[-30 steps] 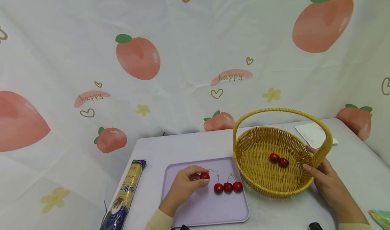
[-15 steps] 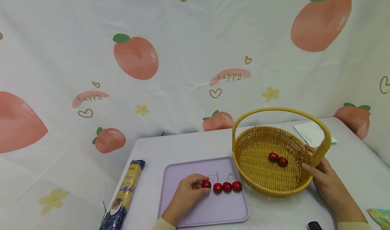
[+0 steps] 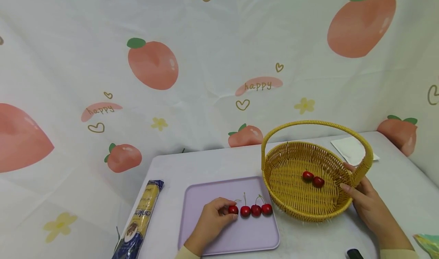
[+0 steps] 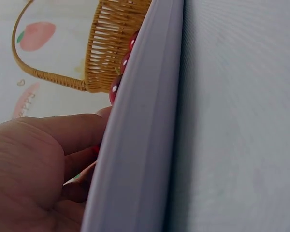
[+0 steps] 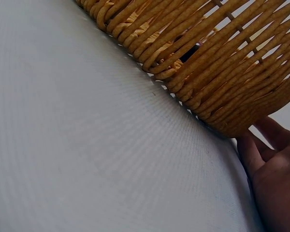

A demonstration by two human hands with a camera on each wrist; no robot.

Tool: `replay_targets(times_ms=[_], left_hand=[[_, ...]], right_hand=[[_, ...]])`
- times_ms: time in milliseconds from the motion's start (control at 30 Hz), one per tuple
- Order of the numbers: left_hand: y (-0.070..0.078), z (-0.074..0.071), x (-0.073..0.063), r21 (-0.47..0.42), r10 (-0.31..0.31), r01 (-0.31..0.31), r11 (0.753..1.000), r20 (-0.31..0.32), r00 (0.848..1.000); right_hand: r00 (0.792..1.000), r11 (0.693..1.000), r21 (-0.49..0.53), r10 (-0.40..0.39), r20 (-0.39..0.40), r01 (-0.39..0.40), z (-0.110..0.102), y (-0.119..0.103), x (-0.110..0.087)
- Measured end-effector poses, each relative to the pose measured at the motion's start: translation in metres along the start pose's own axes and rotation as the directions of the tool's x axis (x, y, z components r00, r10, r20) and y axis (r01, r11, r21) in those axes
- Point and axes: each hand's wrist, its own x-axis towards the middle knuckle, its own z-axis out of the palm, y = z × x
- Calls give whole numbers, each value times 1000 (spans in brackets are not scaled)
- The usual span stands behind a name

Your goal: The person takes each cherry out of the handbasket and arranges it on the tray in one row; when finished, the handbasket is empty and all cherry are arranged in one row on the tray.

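Observation:
My left hand (image 3: 213, 219) is over the lilac tray (image 3: 240, 240), its thumb and fingers pinching a red cherry (image 3: 233, 209) with a thin stem. To the right of that cherry, three more stemmed cherries (image 3: 256, 211) sit side by side in a row. My right hand (image 3: 365, 202) grips the right side of a yellow woven basket (image 3: 291, 198), thumb inside the rim below the handle and fingers outside. Two cherries (image 3: 313, 179) lie inside the basket. In the left wrist view the tray's edge (image 4: 135, 125) hides most of the held cherry and the fingertips.
Left of the tray lies a yellow and blue packet (image 3: 138, 221). A white flat packet (image 3: 353, 151) is behind the basket. At the front right are a black object (image 3: 354, 254) and a green wrapper (image 3: 428, 244). A fruit-printed cloth (image 3: 205, 118) hangs behind the table.
My left hand has brought its cherry toward me and slightly right, to the left end of the row. My right hand keeps its grip on the basket.

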Motion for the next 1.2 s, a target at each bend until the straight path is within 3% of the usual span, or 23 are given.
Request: replay_targets(times_ms=[500,1200], left_hand=[[4,4,-1,43,-10,10,999,-2,1000],[4,4,-2,85,19,-20,996,8,1000]], right_hand=[[1000,1000,-3,11,-3,-11,-1,2,0],[1000,1000,6,18,-3,-17,1,-1,-1]])
